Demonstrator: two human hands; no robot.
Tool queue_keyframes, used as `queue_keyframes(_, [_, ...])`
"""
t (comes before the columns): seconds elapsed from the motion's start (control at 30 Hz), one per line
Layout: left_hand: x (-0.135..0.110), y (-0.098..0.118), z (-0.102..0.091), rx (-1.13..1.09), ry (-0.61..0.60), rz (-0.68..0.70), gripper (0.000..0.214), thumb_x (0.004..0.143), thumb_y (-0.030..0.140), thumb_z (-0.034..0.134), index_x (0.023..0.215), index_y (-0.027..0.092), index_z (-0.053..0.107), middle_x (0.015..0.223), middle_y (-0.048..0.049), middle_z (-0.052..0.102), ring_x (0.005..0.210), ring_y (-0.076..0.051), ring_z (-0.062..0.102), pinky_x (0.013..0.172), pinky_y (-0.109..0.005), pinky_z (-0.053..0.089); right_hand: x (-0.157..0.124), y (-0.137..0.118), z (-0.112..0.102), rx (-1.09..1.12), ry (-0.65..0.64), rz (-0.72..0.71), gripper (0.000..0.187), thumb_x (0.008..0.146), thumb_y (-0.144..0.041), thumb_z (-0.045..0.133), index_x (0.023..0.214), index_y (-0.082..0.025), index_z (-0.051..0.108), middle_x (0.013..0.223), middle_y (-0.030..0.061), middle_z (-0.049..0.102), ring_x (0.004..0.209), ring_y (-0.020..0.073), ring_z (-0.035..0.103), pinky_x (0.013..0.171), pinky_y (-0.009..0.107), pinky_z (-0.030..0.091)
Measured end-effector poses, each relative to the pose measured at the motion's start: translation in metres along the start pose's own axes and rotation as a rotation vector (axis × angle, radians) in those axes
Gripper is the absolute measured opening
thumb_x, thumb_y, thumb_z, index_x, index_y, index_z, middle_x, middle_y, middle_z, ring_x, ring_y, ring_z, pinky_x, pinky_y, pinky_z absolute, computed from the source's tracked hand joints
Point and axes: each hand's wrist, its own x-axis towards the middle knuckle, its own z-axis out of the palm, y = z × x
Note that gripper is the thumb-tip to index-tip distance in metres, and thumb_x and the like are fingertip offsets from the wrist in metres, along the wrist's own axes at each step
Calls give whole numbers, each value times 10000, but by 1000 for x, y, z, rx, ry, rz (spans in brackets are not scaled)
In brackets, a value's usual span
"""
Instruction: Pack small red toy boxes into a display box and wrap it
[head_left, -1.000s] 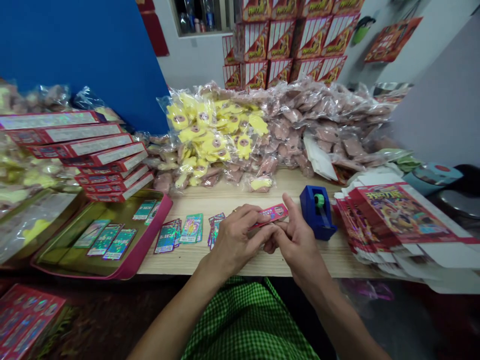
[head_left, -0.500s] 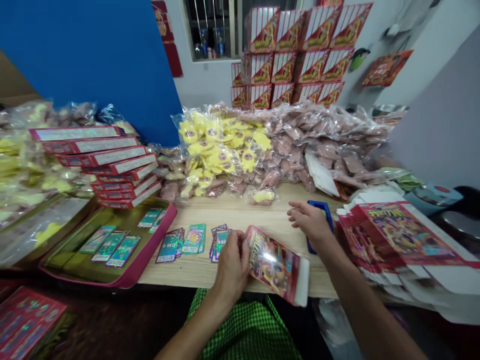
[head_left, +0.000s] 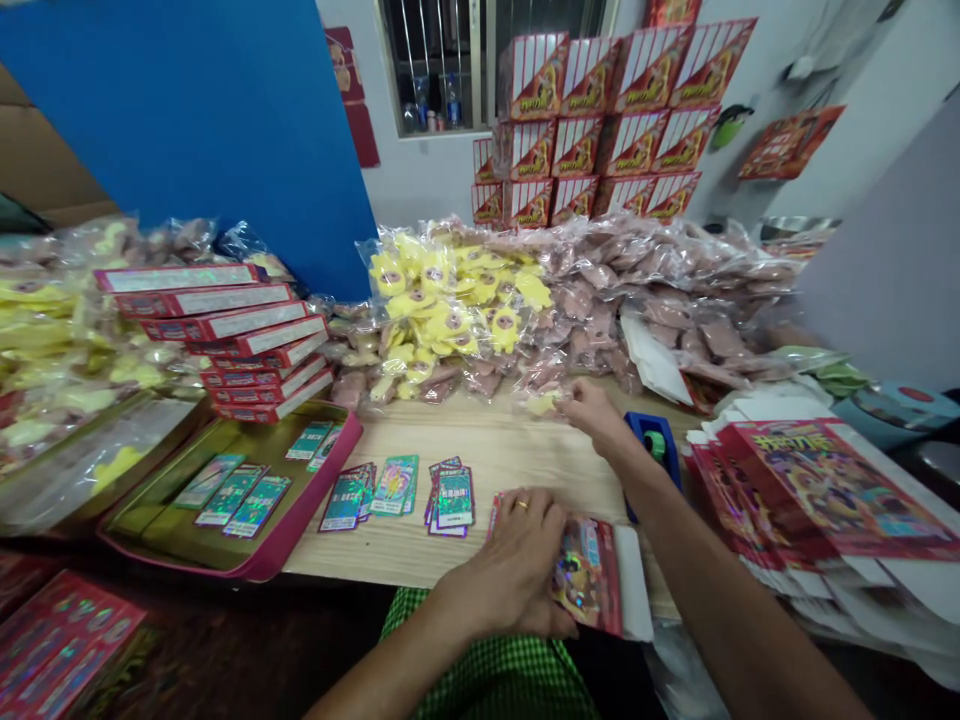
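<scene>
Tabletop (head_left: 480, 435) holds card piles (head_left: 395, 485) and tape dispenser (head_left: 670, 464) flanking the red box (head_left: 589, 578).

Even light fills the bench (head_left: 487, 430); plastic bags (head_left: 607, 250) glint, the floor (head_left: 217, 650) is dim, edges stretch and blur.

The left fingers (head_left: 553, 532) span a red box (head_left: 590, 575).

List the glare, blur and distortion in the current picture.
Head view: bags show bright glare, cards glint; also head view: cartons at right look smeared, shapes stretch toward the edges, and under the table it is dark.
</scene>
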Motion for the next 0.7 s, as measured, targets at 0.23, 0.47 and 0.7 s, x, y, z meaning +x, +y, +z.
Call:
queue_keyframes(0.23, [3,4,-6,-209,305,-315,990,461,378,1000,1290,226,481,1225,-103,523,1113,-338,546,935,-510,512,-59,-33,-71,380,-133,63,355,699,-461,695,898,-203,553,795,47,643,668,205,667,598,296,552])
queue_keyframes(0.47, [0,2,-3,-23,592,-359,983,556,295,904,1361,208,347,1207,-117,586,1110,-353,585,963,-541,462,-102,-33,-97,-92,156,-174,264,741,-482,600,789,-241,503,568,8,523,484,197,496,497,290,329])
queue_keyframes(0.7, [-3,18,12,191,710,-301,1062,616,279,852,1490,208,252,1355,-177,538,1239,-401,524,1021,-586,399,-160,-54,-72,-679,472,-797,179,947,-208,418,769,-227,427,582,14,492,485,155,449,509,308,222])
